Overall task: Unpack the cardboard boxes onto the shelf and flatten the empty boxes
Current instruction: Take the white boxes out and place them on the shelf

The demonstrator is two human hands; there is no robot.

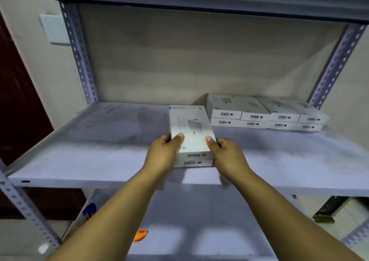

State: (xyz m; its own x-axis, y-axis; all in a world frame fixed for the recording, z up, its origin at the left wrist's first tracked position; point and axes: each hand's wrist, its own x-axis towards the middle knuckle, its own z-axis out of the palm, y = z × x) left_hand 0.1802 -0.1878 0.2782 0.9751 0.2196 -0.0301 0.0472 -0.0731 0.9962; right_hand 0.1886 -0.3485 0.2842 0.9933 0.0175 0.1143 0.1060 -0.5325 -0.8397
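Two stacked white boxes (191, 135) | between left grip (165, 151), right grip (225, 153) | both clamped | on shelf (79, 161)

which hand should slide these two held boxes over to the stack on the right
Left hand: it grips the held boxes on the side away from the stack, so it can push. The right hand sits between them, in the way.

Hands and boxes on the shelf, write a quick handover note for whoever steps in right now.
Left hand and right hand grip a pair of stacked white boxes from either side, over the middle of the shelf.
Done: a two-layer block of white boxes sits at the back right.
Left: set the held pair beside that block. No cardboard boxes in view, so how much unpacking and flattening remains is unknown.
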